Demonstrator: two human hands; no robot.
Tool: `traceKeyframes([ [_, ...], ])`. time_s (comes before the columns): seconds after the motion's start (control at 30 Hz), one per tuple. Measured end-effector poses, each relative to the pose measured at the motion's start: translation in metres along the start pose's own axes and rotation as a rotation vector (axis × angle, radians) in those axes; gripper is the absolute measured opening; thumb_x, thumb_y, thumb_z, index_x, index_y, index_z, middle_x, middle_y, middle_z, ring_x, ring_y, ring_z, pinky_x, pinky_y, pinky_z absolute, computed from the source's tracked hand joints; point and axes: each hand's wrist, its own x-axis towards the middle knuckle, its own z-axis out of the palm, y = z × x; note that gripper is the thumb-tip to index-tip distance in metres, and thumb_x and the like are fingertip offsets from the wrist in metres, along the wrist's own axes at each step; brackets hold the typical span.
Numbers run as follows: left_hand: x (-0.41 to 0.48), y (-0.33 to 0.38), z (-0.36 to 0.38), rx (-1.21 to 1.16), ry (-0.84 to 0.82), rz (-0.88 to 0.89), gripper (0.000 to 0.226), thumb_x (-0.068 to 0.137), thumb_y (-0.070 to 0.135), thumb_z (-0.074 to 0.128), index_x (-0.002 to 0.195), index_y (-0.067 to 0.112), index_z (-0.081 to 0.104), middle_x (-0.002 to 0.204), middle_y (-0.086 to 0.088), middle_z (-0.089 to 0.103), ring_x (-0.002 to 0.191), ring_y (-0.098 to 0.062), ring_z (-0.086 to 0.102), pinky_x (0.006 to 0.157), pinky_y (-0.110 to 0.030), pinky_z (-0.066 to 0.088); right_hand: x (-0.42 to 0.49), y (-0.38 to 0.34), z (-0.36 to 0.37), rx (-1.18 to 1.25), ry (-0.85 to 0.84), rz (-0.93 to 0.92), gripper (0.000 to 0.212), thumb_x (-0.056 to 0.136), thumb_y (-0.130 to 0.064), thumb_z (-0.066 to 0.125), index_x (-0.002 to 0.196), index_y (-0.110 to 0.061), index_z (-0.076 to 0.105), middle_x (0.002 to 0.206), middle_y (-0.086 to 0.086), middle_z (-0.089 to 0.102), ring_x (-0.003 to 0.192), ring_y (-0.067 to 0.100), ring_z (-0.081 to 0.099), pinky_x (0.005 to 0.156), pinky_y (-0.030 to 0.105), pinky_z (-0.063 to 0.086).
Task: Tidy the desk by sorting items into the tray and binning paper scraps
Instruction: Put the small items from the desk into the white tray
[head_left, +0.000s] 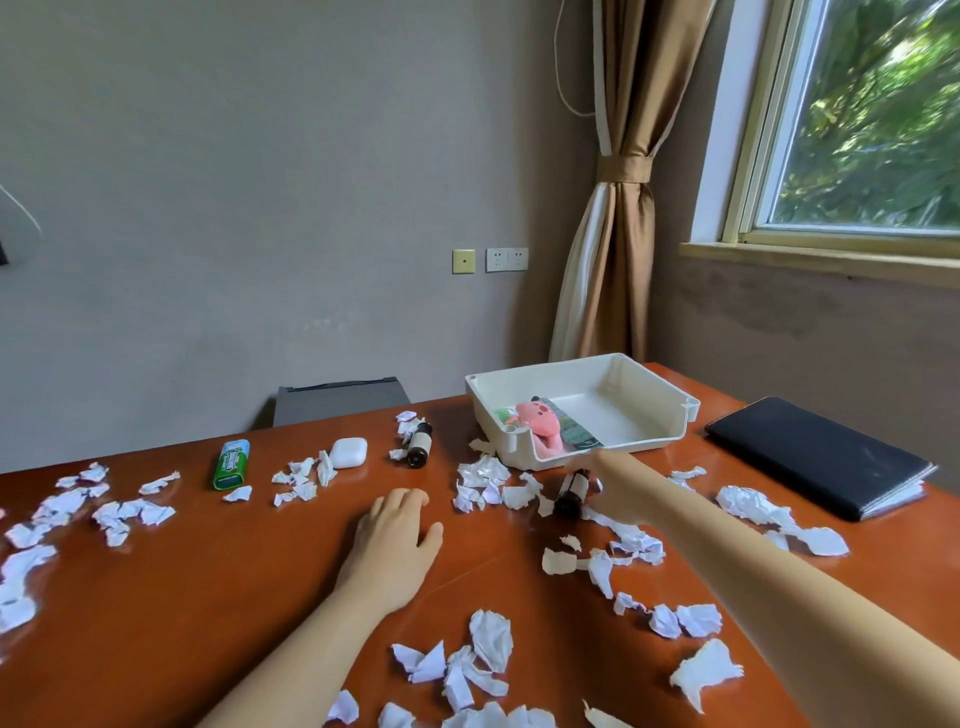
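A white tray (670, 410) stands at the back of the brown desk and holds a pink plush toy (543, 423) and a green packet (574, 428). In front of the tray my right hand (615, 486) grips a small black-and-white roll (570, 493) that lies among torn paper scraps (480, 480). My left hand (397, 540) rests flat on the desk, fingers straight, holding nothing. A second black-and-white roll (420, 445), a white earbud case (348, 452) and a green tube (231, 464) lie further back on the desk.
Crumpled white paper scraps lie all over the desk (208, 597), at the left, front and right. A black notebook (815, 454) lies at the right edge. A grey chair back (337, 400) stands behind the desk, with a curtain and window at the right.
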Motion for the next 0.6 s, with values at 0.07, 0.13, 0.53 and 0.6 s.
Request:
traceKeyframes([
  [0.07, 0.005, 0.001, 0.001, -0.016, 0.033, -0.017, 0.042, 0.098, 0.035, 0.039, 0.138, 0.022, 0.038, 0.142, 0.004, 0.040, 0.130, -0.014, 0.037, 0.107, -0.028, 0.034, 0.007, 0.000, -0.001, -0.057, -0.005, -0.030, 0.057, 0.085, -0.002, 0.059, 0.135, -0.027, 0.047, 0.133, 0.004, 0.053, 0.114, 0.023, 0.055, 0.089, 0.028, 0.053],
  [0.13, 0.010, 0.000, 0.002, -0.022, 0.066, -0.051, 0.044, 0.098, 0.036, 0.040, 0.139, 0.021, 0.036, 0.143, 0.002, 0.038, 0.130, -0.015, 0.039, 0.105, -0.028, 0.037, 0.011, -0.002, -0.004, -0.117, -0.011, -0.069, 0.049, 0.086, -0.011, 0.063, 0.132, -0.024, 0.051, 0.127, 0.004, 0.057, 0.109, 0.023, 0.056, 0.085, 0.024, 0.052],
  [0.53, 0.068, -0.005, 0.000, 0.277, 0.122, -0.060, 0.055, 0.097, 0.047, 0.036, 0.142, 0.016, 0.029, 0.145, -0.004, 0.038, 0.133, -0.021, 0.036, 0.110, -0.035, 0.029, 0.026, -0.001, 0.005, -0.113, -0.094, -0.127, 0.037, 0.088, -0.025, 0.061, 0.124, -0.023, 0.053, 0.116, 0.002, 0.060, 0.098, 0.018, 0.057, 0.080, 0.024, 0.049],
  [0.6, 0.086, -0.001, -0.005, 0.262, 0.139, -0.089, 0.053, 0.096, 0.046, 0.037, 0.139, 0.014, 0.033, 0.140, -0.006, 0.045, 0.129, -0.023, 0.041, 0.108, -0.037, 0.031, 0.028, 0.003, 0.004, -0.088, -0.111, -0.136, 0.043, 0.088, -0.025, 0.062, 0.129, -0.025, 0.050, 0.121, -0.001, 0.059, 0.102, 0.016, 0.057, 0.084, 0.022, 0.050],
])
